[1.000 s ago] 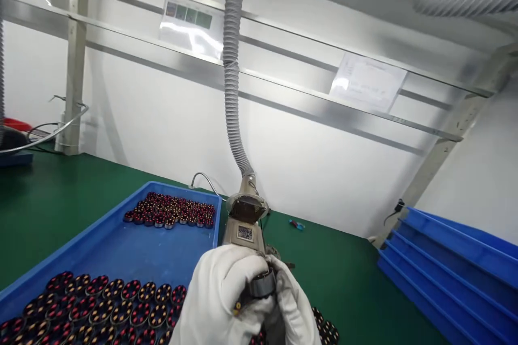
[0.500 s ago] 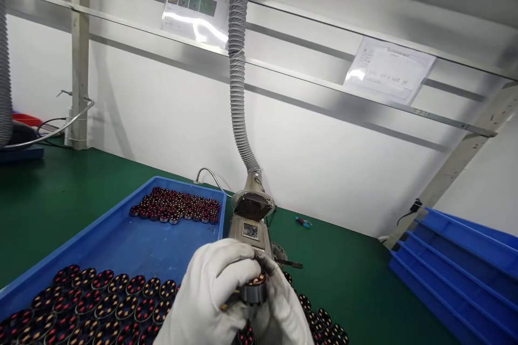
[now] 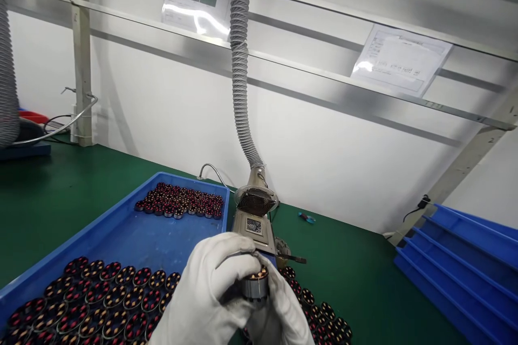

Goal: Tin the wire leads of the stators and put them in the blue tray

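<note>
Both of my hands wear white gloves and meet at the bottom middle of the view. My left hand [image 3: 206, 294] and my right hand [image 3: 283, 315] together grip one small round motor stator [image 3: 254, 284], a grey metal ring with copper windings showing on top. Just behind the hands stands a small beige machine [image 3: 254, 226] with a round fan grille, joined to a grey ribbed hose [image 3: 239, 59] that rises out of view. A blue tray [image 3: 121, 237] on my left holds several rows of dark stators with red and copper windings [image 3: 101, 299].
More stators [image 3: 319, 315] lie loose on the green table [image 3: 48, 194] to the right of my hands. Stacked blue trays [image 3: 465, 264] sit at the right edge. A small cutter [image 3: 306, 218] lies near the white back wall. Cables and a metal post stand far left.
The view has tilted slightly down and right. My hands have turned the stator, so its copper windings now face up; my grip stays the same.
</note>
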Available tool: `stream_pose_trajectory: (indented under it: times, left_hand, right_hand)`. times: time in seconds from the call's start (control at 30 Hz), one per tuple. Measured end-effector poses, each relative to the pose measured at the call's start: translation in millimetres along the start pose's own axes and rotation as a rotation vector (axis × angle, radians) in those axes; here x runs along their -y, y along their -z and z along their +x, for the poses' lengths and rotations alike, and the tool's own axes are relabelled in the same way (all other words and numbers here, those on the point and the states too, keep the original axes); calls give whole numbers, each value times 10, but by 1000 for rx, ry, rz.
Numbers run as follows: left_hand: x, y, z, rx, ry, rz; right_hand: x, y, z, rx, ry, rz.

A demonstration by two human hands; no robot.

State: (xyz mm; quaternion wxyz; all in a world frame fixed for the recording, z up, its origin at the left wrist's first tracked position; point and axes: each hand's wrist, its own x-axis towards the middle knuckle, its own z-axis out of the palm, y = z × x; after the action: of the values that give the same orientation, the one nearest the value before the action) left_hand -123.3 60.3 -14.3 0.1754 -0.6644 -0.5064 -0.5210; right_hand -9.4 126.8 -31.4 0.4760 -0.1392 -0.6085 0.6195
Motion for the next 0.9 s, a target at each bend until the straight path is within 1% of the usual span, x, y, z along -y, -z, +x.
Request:
stream_pose_trajectory:
  times: [0.2, 0.27, 0.4, 0.47, 0.53, 0.63, 0.77, 0.83, 0.9]
  left_hand:
    - [-10, 28, 24, 5, 16, -29]
    - [2, 47, 25, 14, -8, -18]
    - [0, 70, 36, 39, -101, 10]
    - [-28, 69, 59, 21, -143, 57]
    - [-59, 68, 81, -33, -196, 138]
    - [-74, 76, 89, -51, -266, 195]
    - [-52, 89, 65, -6, -216, 94]
    - [-52, 89, 60, -9, -208, 94]
    - [-64, 89, 66, -25, -241, 136]
  right_hand:
    - [100, 2, 10, -19, 37, -29]
    - [159, 8, -3, -31, 55, -63]
    - [231, 18, -50, -76, 117, -145]
    - [209, 22, -51, -120, 155, -146]
    - [150, 44, -23, -148, 161, -137]
    - [52, 137, 43, -128, 128, -91]
    - [34, 274, 63, -102, 114, -81]
    - [73, 262, 21, -95, 101, -118]
    - [119, 177, -34, -93, 112, -144]
